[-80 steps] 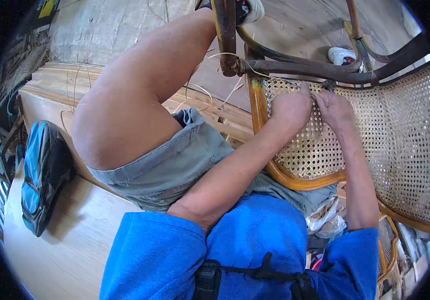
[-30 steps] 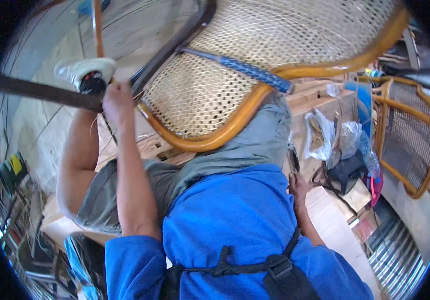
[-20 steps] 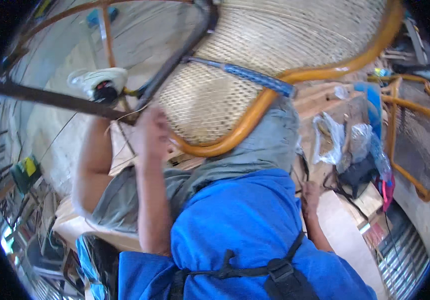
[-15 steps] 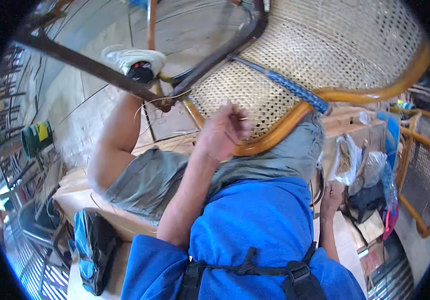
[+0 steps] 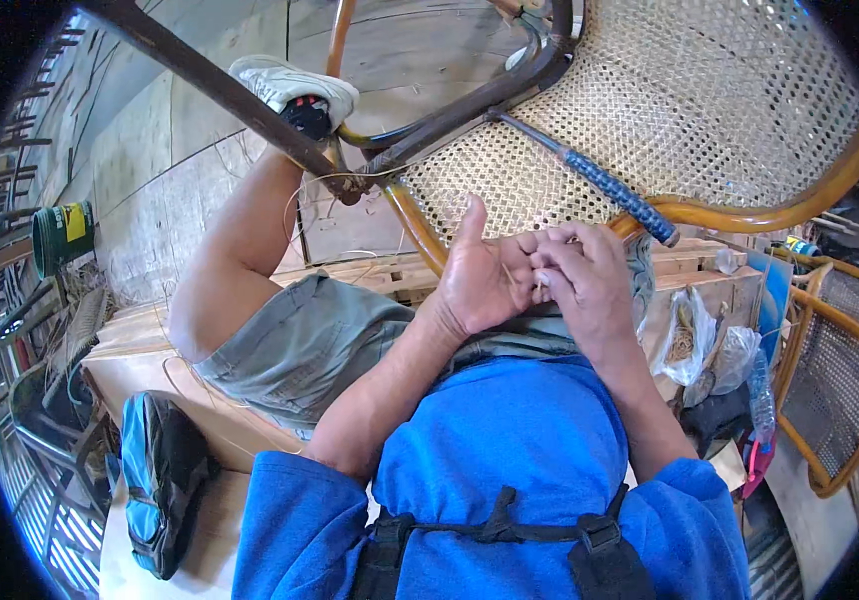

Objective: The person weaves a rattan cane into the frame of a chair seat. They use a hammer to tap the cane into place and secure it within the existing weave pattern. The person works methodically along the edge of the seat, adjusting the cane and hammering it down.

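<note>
Your left hand (image 5: 485,285) is palm up, fingers extended. Your right hand (image 5: 595,290) pinches a small pale piece (image 5: 538,293) at the left fingers, near the chair's (image 5: 730,120) rounded edge. A blue-handled tool (image 5: 610,185) crosses that edge.

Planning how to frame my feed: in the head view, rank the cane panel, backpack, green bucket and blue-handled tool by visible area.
1. Cane panel
2. Backpack
Below these, unranked: green bucket and blue-handled tool, too close in area to call.
</note>
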`<state>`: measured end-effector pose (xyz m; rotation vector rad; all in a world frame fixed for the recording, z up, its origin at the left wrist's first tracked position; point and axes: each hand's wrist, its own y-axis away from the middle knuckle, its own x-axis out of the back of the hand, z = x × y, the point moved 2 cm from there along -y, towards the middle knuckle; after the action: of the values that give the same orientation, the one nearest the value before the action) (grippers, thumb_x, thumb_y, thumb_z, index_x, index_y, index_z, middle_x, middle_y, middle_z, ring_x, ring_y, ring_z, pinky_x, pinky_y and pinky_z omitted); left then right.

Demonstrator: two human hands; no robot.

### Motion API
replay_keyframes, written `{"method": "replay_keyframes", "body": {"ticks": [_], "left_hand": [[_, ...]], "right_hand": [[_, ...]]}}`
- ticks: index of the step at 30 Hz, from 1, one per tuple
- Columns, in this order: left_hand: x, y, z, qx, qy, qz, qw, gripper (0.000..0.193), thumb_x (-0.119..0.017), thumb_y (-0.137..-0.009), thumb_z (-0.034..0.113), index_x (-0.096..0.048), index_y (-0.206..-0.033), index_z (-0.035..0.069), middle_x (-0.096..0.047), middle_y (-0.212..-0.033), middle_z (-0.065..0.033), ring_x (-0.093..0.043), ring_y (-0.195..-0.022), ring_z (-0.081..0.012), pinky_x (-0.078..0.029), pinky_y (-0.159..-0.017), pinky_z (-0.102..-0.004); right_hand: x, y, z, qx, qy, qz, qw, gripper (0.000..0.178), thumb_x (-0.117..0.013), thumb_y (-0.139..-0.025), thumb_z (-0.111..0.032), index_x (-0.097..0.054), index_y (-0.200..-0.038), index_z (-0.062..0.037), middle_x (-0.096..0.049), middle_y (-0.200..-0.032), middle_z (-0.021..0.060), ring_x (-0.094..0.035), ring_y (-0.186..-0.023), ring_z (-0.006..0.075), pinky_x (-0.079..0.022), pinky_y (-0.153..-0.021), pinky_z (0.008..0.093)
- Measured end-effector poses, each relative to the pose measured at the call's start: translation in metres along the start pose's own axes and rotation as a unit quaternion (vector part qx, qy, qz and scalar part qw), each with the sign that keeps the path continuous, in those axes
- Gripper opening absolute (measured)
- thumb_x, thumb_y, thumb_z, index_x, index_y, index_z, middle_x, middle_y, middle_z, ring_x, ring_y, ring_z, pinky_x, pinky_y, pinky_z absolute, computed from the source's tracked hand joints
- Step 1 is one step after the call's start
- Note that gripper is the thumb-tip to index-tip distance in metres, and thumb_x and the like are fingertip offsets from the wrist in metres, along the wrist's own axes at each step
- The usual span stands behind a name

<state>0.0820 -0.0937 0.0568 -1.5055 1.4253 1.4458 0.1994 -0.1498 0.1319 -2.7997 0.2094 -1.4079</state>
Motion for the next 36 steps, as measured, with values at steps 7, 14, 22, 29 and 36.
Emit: {"method": "replay_keyframes", "body": {"ticks": [7,14,22,29,36], "left_hand": [[0.000,0.004,0.001,0.006,-0.250,0.104,0.963,0.069,-0.031,-0.094,0.056,-0.049,-0.124,-0.003,-0.059,-0.115,-0.0141,-0.060,-0.099,-0.0244,-0.049,-0.084,-0.0360],[-0.002,-0.006,-0.003,-0.025,-0.096,0.042,0.994,0.072,-0.038,-0.091,0.059,-0.044,-0.128,-0.002,-0.054,-0.125,-0.0176,-0.054,-0.113,-0.0283,-0.044,-0.094,-0.0402],[-0.002,-0.014,-0.017,-0.030,-0.043,0.052,0.997,0.085,-0.031,-0.087,0.070,-0.049,-0.125,-0.004,-0.053,-0.128,-0.0194,-0.048,-0.120,-0.0292,-0.034,-0.105,-0.0415],[0.000,-0.001,-0.014,-0.030,-0.312,0.168,0.935,0.026,-0.056,-0.093,0.020,-0.055,-0.113,0.004,-0.061,-0.094,-0.0056,-0.058,-0.074,-0.0146,-0.050,-0.064,-0.0274],[-0.010,-0.002,-0.019,0.008,-0.320,0.209,0.924,0.013,-0.058,-0.092,0.024,-0.058,-0.096,0.011,-0.058,-0.077,0.0035,-0.049,-0.055,-0.0047,-0.035,-0.039,-0.0174]], "right_hand": [[-0.002,0.003,0.026,-0.115,-0.133,0.019,0.984,0.008,-0.062,-0.078,-0.002,-0.063,-0.087,-0.0013,-0.058,-0.108,0.0111,-0.054,-0.102,0.0271,-0.042,-0.089,0.0360],[0.020,0.039,0.022,-0.208,-0.139,0.019,0.968,0.010,-0.063,-0.081,-0.008,-0.061,-0.089,-0.0021,-0.062,-0.093,0.0110,-0.062,-0.081,0.0243,-0.049,-0.072,0.0334],[-0.014,0.033,0.021,-0.114,-0.055,0.005,0.992,0.010,-0.062,-0.082,-0.008,-0.057,-0.090,-0.0042,-0.057,-0.083,0.0126,-0.060,-0.078,0.0296,-0.047,-0.068,0.0379],[-0.005,0.036,0.030,-0.262,-0.212,0.036,0.941,0.013,-0.061,-0.086,-0.009,-0.056,-0.096,-0.0030,-0.063,-0.078,0.0111,-0.062,-0.068,0.0211,-0.049,-0.062,0.0325],[-0.001,0.034,0.022,-0.230,-0.219,0.079,0.945,0.027,-0.067,-0.083,-0.013,-0.053,-0.104,-0.0039,-0.067,-0.084,0.0116,-0.067,-0.077,0.0213,-0.052,-0.068,0.0320]]}}
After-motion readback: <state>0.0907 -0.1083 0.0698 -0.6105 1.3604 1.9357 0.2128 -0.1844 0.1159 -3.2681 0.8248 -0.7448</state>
